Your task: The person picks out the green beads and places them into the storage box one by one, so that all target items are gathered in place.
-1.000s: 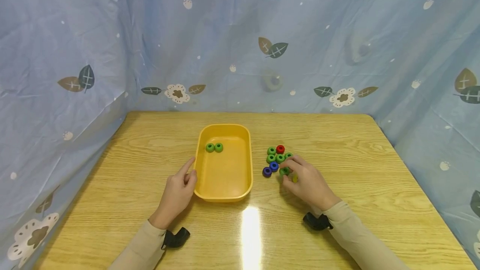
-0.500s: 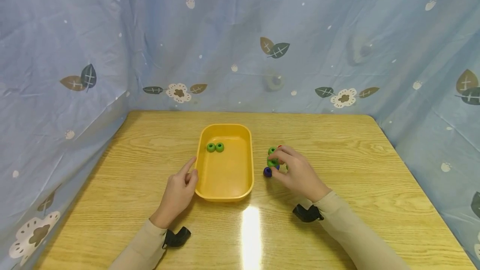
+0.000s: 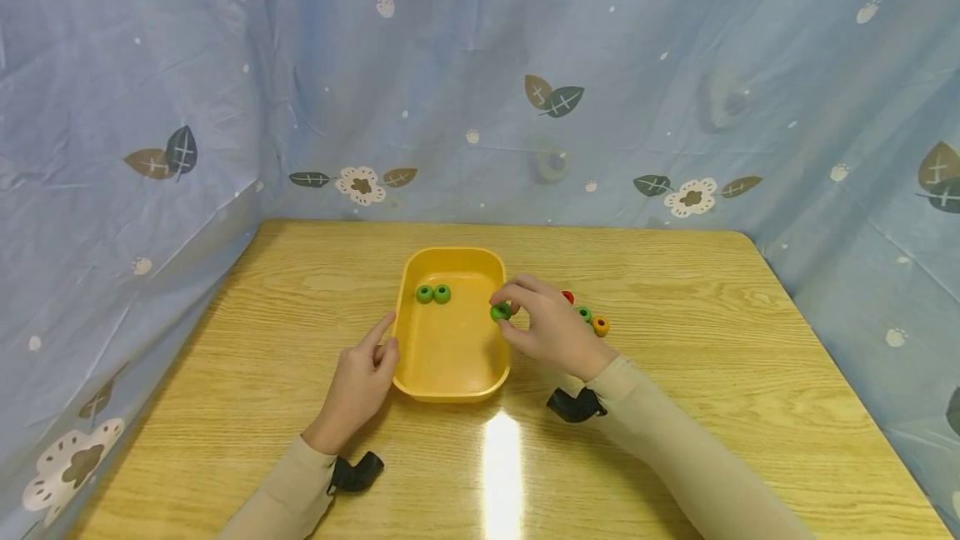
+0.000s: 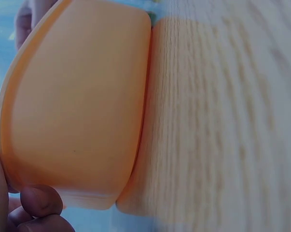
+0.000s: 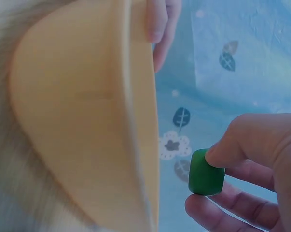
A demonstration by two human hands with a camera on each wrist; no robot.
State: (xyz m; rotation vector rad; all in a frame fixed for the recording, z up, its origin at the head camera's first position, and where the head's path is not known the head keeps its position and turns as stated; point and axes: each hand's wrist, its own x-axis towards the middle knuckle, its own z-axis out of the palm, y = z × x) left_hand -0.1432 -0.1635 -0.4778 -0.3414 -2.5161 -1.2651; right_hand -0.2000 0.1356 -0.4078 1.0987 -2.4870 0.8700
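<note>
My right hand [image 3: 553,330] pinches a green bead [image 3: 500,312] between thumb and fingertips, above the right rim of the yellow tray [image 3: 450,397]. In the right wrist view the same bead [image 5: 205,173] looks like a rounded green cylinder, held higher than the rim. Two green beads, a left one [image 3: 424,294] and a right one [image 3: 442,293], lie side by side inside the tray near its back left. My left hand [image 3: 356,386] touches the tray's left side, index finger extended to the rim and thumb close by. In the left wrist view its fingertips [image 4: 41,200] are at the tray's outer wall.
Right of the tray, partly behind my right hand, lie a red bead [image 3: 567,297], a green bead [image 3: 584,314] and an orange bead [image 3: 601,325]. The wooden table [image 3: 697,332] backs onto a blue patterned curtain [image 3: 465,82].
My right hand has picked a green bead from the pile and carried it left to the tray's right rim. An orange bead has come into sight. The left hand stays at the tray.
</note>
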